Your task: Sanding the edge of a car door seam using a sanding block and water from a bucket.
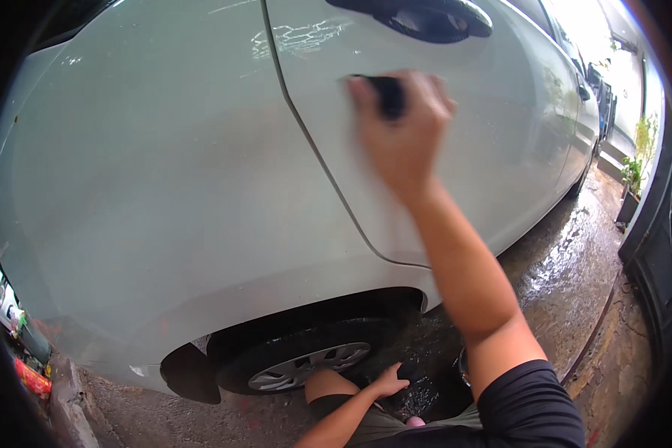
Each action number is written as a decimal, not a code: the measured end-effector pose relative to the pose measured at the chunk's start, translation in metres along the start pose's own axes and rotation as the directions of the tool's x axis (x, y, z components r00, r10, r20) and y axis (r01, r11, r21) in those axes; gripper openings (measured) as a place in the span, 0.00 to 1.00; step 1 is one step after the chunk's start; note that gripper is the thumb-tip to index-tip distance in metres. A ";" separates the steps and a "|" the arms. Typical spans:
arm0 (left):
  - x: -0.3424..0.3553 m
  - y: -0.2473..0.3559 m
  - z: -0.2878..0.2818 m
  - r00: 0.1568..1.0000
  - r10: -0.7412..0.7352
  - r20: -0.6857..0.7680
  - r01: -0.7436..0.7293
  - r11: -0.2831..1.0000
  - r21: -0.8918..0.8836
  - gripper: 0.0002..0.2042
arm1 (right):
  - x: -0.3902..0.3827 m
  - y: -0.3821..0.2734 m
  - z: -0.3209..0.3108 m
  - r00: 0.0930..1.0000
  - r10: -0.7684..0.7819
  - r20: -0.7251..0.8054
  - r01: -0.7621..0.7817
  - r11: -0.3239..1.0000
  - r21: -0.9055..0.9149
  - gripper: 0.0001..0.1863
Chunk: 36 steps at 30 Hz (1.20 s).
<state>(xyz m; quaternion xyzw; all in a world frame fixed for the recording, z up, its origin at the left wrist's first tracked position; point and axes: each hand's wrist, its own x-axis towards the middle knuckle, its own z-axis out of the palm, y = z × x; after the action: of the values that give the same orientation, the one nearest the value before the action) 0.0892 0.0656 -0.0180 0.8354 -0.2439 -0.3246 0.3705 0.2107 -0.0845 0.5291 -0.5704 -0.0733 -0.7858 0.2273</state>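
- Right hand (411, 127), blurred, is clamping a black object (390, 97) between thumb and fingers at frame's 1 o'clock, over car door (500, 142).
- Forearm (463, 254) is slanting in from hand's 5 o'clock.
- Left hand (387, 382) is sitting at 6, near knee (330, 383); can't tell grip.
- Door seam (299, 116) is running past 9, handle (444, 21) is sitting at 1; open door surface is stretching to 3.

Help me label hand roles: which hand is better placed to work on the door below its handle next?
Probably the right hand: it is raised at the door, gripping a dark object below the handle. The left hand is low, near the wheel, well away from there.
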 end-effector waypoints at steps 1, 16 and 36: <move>-0.009 0.002 -0.002 0.999 0.026 -0.029 -0.028 0.997 -0.070 0.42 | -0.005 0.024 -0.015 0.997 0.074 -0.019 -0.075 0.995 -0.063 0.14; 0.048 -0.027 0.035 0.995 -0.092 0.040 0.094 0.994 -0.047 0.46 | 0.016 0.061 -0.037 0.991 0.123 0.059 -0.129 0.984 0.121 0.17; 0.078 -0.011 0.054 0.997 0.010 0.075 -0.011 1.000 0.014 0.44 | 0.000 -0.023 0.005 0.953 -0.283 0.105 0.272 0.957 0.104 0.18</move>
<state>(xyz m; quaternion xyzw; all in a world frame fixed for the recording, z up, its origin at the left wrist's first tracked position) 0.1046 -0.0028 -0.0827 0.8240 -0.2644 -0.3520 0.3567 0.2052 -0.0621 0.5340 -0.5894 -0.2009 -0.7708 0.1349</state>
